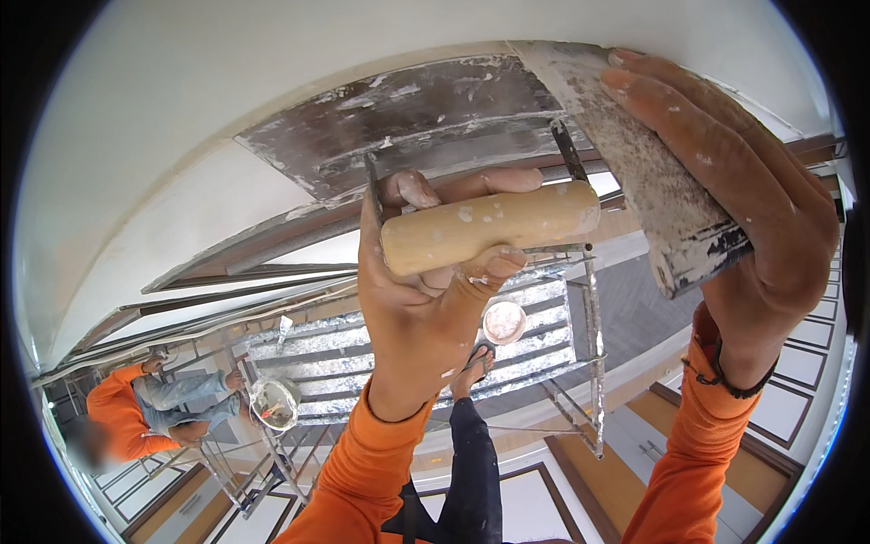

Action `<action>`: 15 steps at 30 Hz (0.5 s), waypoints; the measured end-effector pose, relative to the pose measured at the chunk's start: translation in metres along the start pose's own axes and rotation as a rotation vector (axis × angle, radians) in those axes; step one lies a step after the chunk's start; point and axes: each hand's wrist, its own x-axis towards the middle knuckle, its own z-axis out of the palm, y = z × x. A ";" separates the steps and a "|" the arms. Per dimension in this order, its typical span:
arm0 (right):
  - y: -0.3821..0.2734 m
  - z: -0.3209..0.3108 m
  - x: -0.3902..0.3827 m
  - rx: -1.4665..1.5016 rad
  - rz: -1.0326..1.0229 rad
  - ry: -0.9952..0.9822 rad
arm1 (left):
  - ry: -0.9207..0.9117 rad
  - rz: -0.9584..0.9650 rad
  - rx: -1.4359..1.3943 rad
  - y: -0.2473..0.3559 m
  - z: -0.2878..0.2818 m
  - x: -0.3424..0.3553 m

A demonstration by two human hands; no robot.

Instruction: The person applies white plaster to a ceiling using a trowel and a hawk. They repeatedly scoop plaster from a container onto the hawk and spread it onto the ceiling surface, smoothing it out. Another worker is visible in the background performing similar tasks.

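Both forearms, in orange sleeves, rise from the lower edge and reach upward. The left hand [426, 299] is near the middle of the view, palm turned toward the camera, its fingers curled shut around a round wooden handle with the fingertips [494, 267] wrapping over the front and the thumb lying along the top. The right hand [752, 208] is higher and further right, seen from its back, wrist bent, with the fingers stretched long and nearly straight, pressing flat along a metal blade. A dark band circles the right wrist. White flecks speckle both hands.
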 end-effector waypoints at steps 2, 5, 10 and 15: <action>0.000 -0.004 0.003 0.011 -0.001 -0.063 | 0.012 0.019 -0.001 -0.001 0.000 0.001; -0.001 -0.010 0.007 0.013 0.056 -0.217 | 0.023 -0.009 -0.046 -0.001 -0.001 0.000; 0.005 -0.014 0.006 0.022 -0.009 -0.179 | 0.020 -0.032 -0.045 -0.001 0.000 0.002; -0.001 -0.011 -0.011 -0.030 0.031 -0.135 | -0.010 -0.006 -0.086 -0.007 0.000 0.003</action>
